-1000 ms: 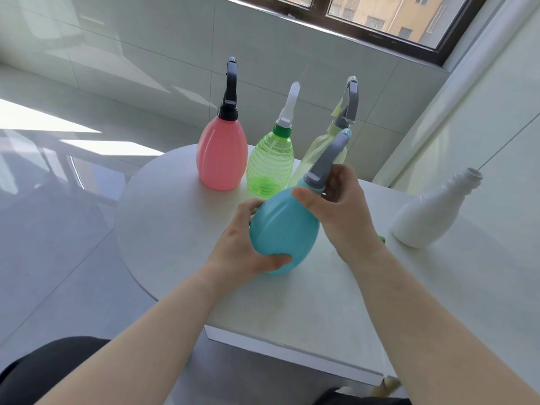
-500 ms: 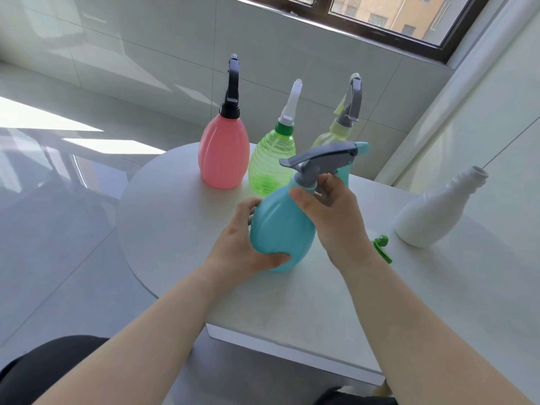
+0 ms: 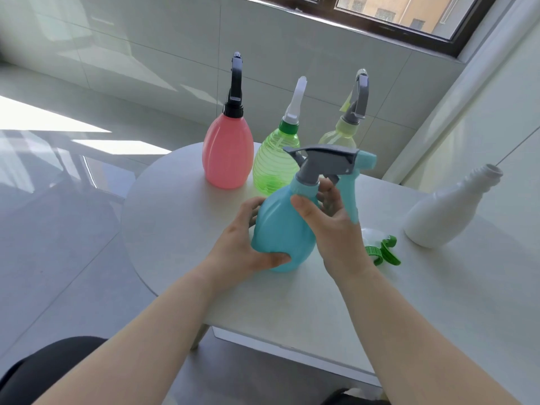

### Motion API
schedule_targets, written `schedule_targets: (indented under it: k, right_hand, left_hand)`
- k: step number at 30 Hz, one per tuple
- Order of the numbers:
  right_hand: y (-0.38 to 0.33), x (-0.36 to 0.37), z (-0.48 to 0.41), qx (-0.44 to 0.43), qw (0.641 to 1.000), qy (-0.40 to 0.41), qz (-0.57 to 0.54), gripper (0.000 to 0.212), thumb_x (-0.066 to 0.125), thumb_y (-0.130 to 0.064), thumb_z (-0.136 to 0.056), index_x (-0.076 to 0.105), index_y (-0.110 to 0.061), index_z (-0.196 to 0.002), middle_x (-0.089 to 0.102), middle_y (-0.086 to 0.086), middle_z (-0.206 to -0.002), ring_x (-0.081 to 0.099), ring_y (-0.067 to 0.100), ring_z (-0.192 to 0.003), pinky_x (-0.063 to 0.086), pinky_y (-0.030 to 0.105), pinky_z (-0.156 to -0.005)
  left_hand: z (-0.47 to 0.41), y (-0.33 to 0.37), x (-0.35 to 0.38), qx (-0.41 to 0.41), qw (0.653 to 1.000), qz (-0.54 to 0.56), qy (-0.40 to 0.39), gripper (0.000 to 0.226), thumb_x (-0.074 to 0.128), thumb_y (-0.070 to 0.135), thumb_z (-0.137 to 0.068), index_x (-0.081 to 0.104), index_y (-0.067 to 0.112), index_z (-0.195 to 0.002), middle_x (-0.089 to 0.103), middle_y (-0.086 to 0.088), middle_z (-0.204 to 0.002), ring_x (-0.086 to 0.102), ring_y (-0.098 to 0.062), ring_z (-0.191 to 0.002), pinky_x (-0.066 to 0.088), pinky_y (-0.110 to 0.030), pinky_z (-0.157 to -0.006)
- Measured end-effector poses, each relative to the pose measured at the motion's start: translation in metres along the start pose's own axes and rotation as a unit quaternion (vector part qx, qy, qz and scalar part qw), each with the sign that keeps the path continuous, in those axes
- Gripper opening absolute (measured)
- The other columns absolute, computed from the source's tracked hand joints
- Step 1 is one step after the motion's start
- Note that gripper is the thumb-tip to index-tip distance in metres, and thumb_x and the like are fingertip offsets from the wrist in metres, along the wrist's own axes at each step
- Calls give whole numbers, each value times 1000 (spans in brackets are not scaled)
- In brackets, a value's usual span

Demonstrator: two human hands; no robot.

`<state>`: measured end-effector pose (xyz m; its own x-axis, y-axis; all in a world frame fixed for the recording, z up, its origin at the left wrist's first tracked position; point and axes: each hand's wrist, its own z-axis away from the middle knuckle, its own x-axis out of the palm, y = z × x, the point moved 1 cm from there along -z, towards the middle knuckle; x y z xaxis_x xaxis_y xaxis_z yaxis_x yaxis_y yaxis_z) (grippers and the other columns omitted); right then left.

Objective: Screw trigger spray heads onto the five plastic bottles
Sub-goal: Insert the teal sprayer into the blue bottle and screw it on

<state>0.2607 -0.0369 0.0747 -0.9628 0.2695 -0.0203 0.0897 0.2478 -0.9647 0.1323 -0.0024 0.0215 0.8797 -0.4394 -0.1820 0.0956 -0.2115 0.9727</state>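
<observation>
Teal bottle (image 3: 279,229), L hand (image 3: 242,249) gripping body, R hand (image 3: 333,229) round neck, could leak if grey head (image 3: 321,162) sits cross-threaded.

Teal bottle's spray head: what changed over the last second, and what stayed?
The grey spray head turned on the teal bottle, from pointing away to nozzle toward the right. The right hand, earlier wrapped round the collar, now lies looser round the neck. The left hand kept gripping the body. The pink bottle, green bottle, yellow bottle, white bottle and loose green head stayed put.
</observation>
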Motion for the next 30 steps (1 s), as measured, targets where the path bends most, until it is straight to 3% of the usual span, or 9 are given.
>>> schedule_targets:
  k: [3,5,9,13,17,20,23,27,30]
  right_hand:
    - [-3,2,-2,-14,999,-28,34,43,64,-22,-66,49,-17,-107,58,1,-95,56,13,-88,50,30,-81]
    - [-5,0,-3,-13,997,-69,41,48,59,-23,-69,45,-16,-115,57,-1,-99,55,10,-91,49,22,-81]
    - [-7,-10,-4,-1,994,-112,17,29,51,-19,-74,56,-31,-100,63,-19,-93,58,-2,-90,47,16,-82]
    - [-11,-8,-7,-22,997,-53,52,24,64,-8,-75,55,-28,-83,61,-11,-87,58,15,-89,47,36,-89]
    - [-10,-1,-10,8,996,-66,61,35,69,-13,-70,44,-27,-89,57,-3,-90,57,21,-89,49,38,-83]
    - [-12,-3,-6,18,991,-127,38,25,56,-19,-70,54,-29,-93,63,-6,-87,59,13,-85,50,27,-79]
    - [-14,-9,-6,11,994,-108,8,21,58,-10,-75,61,-27,-87,66,-11,-82,58,3,-79,49,16,-75]
    - [-12,-1,-7,32,999,-32,27,26,66,-6,-73,49,-19,-88,62,18,-100,58,17,-85,51,37,-83]
    - [-12,0,-8,27,997,-55,50,36,69,-13,-69,44,-30,-90,59,4,-100,57,16,-92,50,40,-89]
  left_hand:
    - [0,-1,-1,-2,1000,10,-5,72,75,26,-44,37,48,-101,50,18,-113,47,4,-109,42,-10,-85]
    - [-1,-2,-2,-3,1000,13,-11,72,76,25,-44,38,47,-101,50,20,-112,46,12,-106,41,-2,-80]
    - [-3,-3,-3,3,1000,9,-19,72,77,24,-45,38,47,-101,49,23,-110,46,21,-96,38,3,-76]
    - [-3,-3,-2,4,1000,14,-13,70,76,23,-45,38,47,-99,49,25,-105,46,25,-90,36,5,-70]
    - [-3,-5,-2,-6,1000,18,-12,75,76,24,-44,36,45,-104,48,25,-108,47,20,-97,38,3,-73]
    - [-3,-4,-3,-8,1000,25,-13,73,76,24,-44,37,45,-102,50,25,-106,47,21,-95,39,2,-73]
    - [-3,-4,-2,1,1000,17,-17,71,76,24,-44,38,47,-100,49,23,-109,46,23,-93,38,3,-73]
    - [-2,-3,-2,5,1000,17,-16,71,76,23,-45,38,48,-99,48,24,-108,46,23,-93,37,3,-71]
    - [-2,-3,-3,6,1000,18,-15,71,76,23,-45,37,47,-100,48,23,-107,46,24,-92,37,4,-71]
